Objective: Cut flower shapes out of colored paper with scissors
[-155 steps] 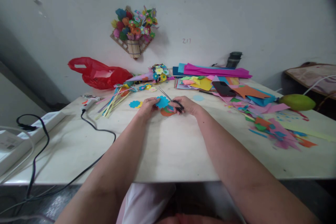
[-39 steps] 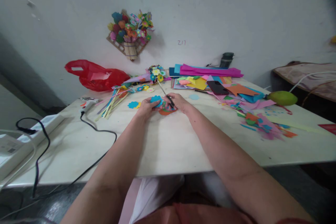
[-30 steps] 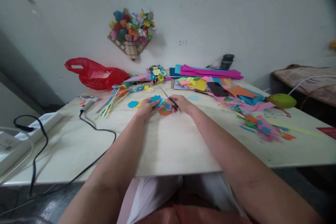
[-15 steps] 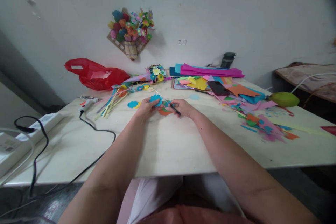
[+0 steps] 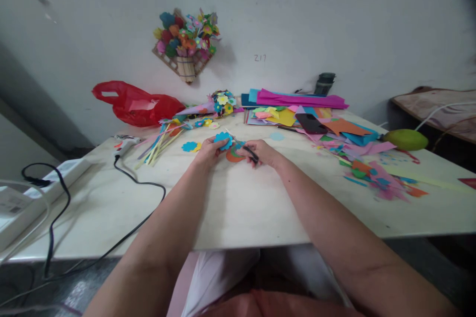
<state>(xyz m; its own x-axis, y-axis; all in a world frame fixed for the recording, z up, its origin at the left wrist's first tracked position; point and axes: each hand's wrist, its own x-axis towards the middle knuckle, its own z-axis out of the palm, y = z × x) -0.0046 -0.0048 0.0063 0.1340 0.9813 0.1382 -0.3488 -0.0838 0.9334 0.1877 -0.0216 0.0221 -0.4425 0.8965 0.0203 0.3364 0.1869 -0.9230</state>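
Between the thumb and fingers of my left hand (image 5: 208, 152) is a blue paper flower (image 5: 222, 140) with a scalloped edge. My right hand (image 5: 262, 152) grips black-handled scissors (image 5: 253, 155), whose thin blades point up and left beside the flower's right edge. Under the hands lies an orange paper round (image 5: 234, 155) with green and blue pieces around it, partly hidden by my fingers. Just left of my left hand, another blue paper flower (image 5: 188, 146) rests on the table with a yellow one (image 5: 198, 147) against it.
A glue gun (image 5: 126, 145) with a black cord lies left, near a white power strip (image 5: 55, 178). Behind it sits a red plastic bag (image 5: 141, 106). Paper strips (image 5: 158, 146) lie near the bag. At right are a phone (image 5: 310, 123), coloured sheets, scraps (image 5: 390, 178) and a green fruit (image 5: 405, 139).
The scissors have opened wider and their handles have spread in my right hand. The blue flower stays in my left hand. The whole view has shifted slightly.
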